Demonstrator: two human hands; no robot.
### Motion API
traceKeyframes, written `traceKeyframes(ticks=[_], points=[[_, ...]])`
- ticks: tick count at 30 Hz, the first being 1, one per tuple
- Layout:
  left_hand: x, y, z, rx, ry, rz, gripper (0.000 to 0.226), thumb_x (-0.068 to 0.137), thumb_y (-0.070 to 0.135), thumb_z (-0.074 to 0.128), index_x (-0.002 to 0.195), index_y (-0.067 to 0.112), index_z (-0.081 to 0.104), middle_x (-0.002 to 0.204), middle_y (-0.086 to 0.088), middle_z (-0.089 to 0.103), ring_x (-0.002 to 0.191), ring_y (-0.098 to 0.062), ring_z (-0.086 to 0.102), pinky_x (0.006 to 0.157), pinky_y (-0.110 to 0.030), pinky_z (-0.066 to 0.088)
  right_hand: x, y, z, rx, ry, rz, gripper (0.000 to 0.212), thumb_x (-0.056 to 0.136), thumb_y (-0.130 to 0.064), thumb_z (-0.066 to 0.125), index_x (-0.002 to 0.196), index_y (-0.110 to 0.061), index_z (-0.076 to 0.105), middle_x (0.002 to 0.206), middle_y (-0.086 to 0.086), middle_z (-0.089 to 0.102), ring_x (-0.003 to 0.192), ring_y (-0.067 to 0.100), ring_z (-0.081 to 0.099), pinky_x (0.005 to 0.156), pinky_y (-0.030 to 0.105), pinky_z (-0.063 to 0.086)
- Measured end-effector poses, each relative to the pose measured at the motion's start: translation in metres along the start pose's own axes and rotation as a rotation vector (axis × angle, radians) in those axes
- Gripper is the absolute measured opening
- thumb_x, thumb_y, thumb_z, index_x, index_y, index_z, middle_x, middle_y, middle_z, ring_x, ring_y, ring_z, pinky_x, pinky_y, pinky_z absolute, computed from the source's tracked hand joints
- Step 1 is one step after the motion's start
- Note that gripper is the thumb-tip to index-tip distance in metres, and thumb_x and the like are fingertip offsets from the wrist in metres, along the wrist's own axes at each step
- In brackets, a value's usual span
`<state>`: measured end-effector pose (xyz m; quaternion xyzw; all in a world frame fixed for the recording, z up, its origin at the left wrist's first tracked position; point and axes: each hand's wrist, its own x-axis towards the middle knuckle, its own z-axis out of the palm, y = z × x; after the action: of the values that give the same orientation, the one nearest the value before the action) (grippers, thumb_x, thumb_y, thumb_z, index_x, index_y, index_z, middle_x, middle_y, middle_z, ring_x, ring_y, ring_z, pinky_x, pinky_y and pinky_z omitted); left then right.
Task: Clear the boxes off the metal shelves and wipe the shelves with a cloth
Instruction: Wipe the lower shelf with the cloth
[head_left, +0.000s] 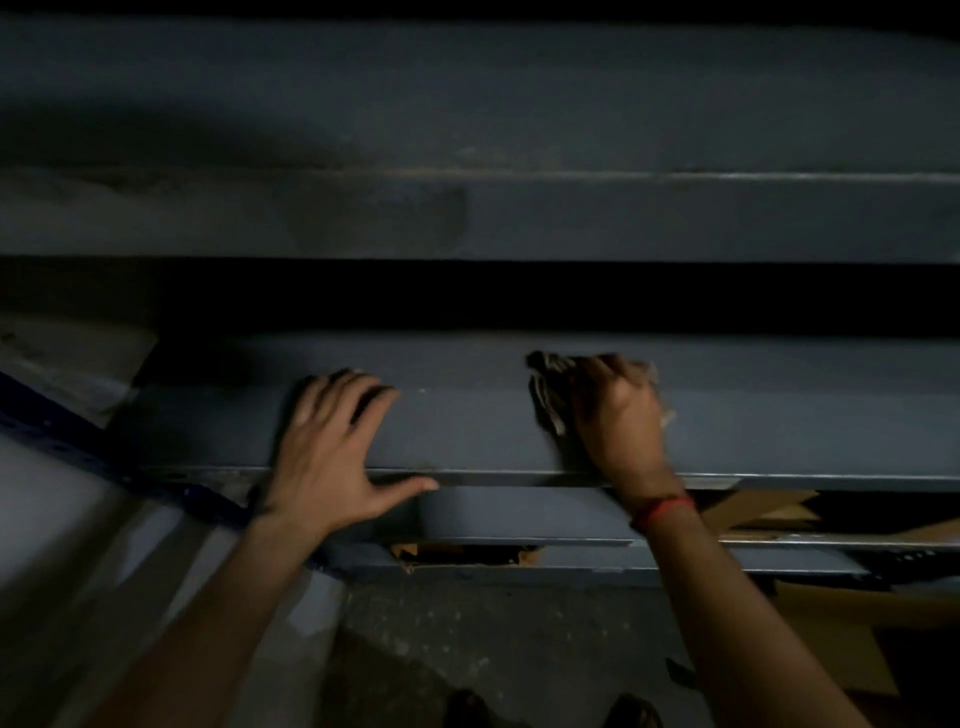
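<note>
A grey-blue metal shelf (467, 415) runs across the middle of the dim head view, bare of boxes. My left hand (332, 447) lies flat on it with fingers spread and the thumb along the front edge. My right hand (613, 410) presses a crumpled dark-and-light cloth (545, 384) onto the shelf surface to the right of centre. A red band circles the right wrist. Another metal shelf (519, 104) spans the view higher up, also bare.
Lower shelf levels (519, 514) show under the front edge. Flattened cardboard (769, 514) sticks out on the right below the shelf, and more cardboard (831, 639) lies on the floor at lower right. A dark blue upright (67, 421) slants at left.
</note>
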<state>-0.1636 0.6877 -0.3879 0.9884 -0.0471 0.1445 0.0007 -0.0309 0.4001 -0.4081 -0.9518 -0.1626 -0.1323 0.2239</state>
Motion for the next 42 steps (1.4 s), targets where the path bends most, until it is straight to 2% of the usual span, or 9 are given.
traceKeyframes(ticks=[5,10,15,19,25,30,33,37,42], points=[[0.033,0.096,0.022,-0.077,-0.041,0.043,0.110,0.073,0.093,0.043,0.144,0.009,0.051,0.146,-0.013,0.050,0.140,-0.033,0.042,0.120,-0.049,0.025,-0.059,-0.011,-0.026,0.070,-0.037,-0.020,0.037,0.088,-0.021,0.066,0.125,-0.015,0.064,0.121,0.009,0.061,0.109,0.025,0.058,0.092,0.041,0.052],[0.034,0.097,0.034,-0.077,-0.054,-0.011,0.091,0.071,0.070,0.046,0.139,0.010,0.056,0.144,-0.008,0.055,0.138,-0.027,0.046,0.116,-0.044,0.031,-0.065,-0.065,-0.008,0.187,-0.102,-0.176,0.030,0.087,-0.015,0.069,0.117,-0.012,0.067,0.114,0.007,0.064,0.105,0.023,0.058,0.095,0.035,0.048],[0.036,0.098,0.035,-0.107,-0.035,-0.083,0.108,0.066,0.087,0.053,0.138,0.006,0.054,0.144,-0.008,0.053,0.134,-0.027,0.049,0.117,-0.042,0.034,-0.010,-0.041,-0.001,0.140,-0.100,-0.286,0.026,0.089,-0.019,0.063,0.113,-0.012,0.068,0.108,0.008,0.067,0.103,0.027,0.059,0.093,0.039,0.048],[0.035,0.101,0.028,-0.054,-0.044,-0.067,0.114,0.070,0.097,0.041,0.140,0.008,0.054,0.145,-0.006,0.051,0.136,-0.026,0.046,0.118,-0.041,0.029,0.037,0.034,-0.021,0.030,-0.049,-0.065,0.028,0.083,-0.029,0.053,0.092,-0.006,0.068,0.089,0.017,0.065,0.084,0.039,0.062,0.076,0.042,0.047],[0.038,0.103,0.028,-0.044,-0.042,-0.080,0.113,0.069,0.097,0.042,0.138,0.008,0.054,0.142,-0.007,0.052,0.135,-0.027,0.047,0.116,-0.043,0.034,-0.051,0.043,-0.053,-0.015,-0.004,0.138,0.041,0.079,-0.018,0.074,0.116,-0.006,0.064,0.115,0.017,0.063,0.105,0.034,0.058,0.090,0.049,0.052],[0.037,0.103,0.031,-0.095,-0.074,-0.082,0.105,0.067,0.087,0.046,0.138,0.010,0.054,0.143,-0.007,0.052,0.136,-0.028,0.047,0.117,-0.044,0.034,-0.065,-0.046,-0.019,0.133,-0.027,-0.110,0.032,0.091,-0.020,0.058,0.121,-0.012,0.064,0.116,0.007,0.061,0.103,0.022,0.056,0.092,0.036,0.048],[0.037,0.102,0.029,-0.081,-0.072,-0.088,0.105,0.069,0.089,0.046,0.136,0.009,0.056,0.141,-0.008,0.054,0.134,-0.028,0.048,0.116,-0.044,0.035,-0.012,-0.053,0.001,0.116,-0.042,-0.218,0.036,0.089,-0.023,0.045,0.112,-0.006,0.067,0.101,0.013,0.066,0.094,0.030,0.059,0.086,0.041,0.048],[0.037,0.102,0.024,-0.040,-0.053,-0.081,0.110,0.069,0.096,0.043,0.138,0.011,0.055,0.140,-0.006,0.054,0.133,-0.026,0.048,0.115,-0.042,0.036,0.048,0.027,-0.020,0.006,-0.060,-0.020,0.026,0.080,-0.019,0.062,0.092,0.002,0.070,0.087,0.028,0.067,0.082,0.045,0.064,0.077,0.048,0.049],[0.038,0.104,0.024,-0.039,-0.042,-0.084,0.112,0.068,0.097,0.043,0.138,0.010,0.055,0.140,-0.007,0.054,0.132,-0.027,0.049,0.114,-0.042,0.036,-0.003,0.088,-0.049,-0.158,0.063,0.256,0.037,0.078,-0.008,0.075,0.112,0.000,0.065,0.109,0.025,0.063,0.100,0.042,0.059,0.092,0.045,0.044]])
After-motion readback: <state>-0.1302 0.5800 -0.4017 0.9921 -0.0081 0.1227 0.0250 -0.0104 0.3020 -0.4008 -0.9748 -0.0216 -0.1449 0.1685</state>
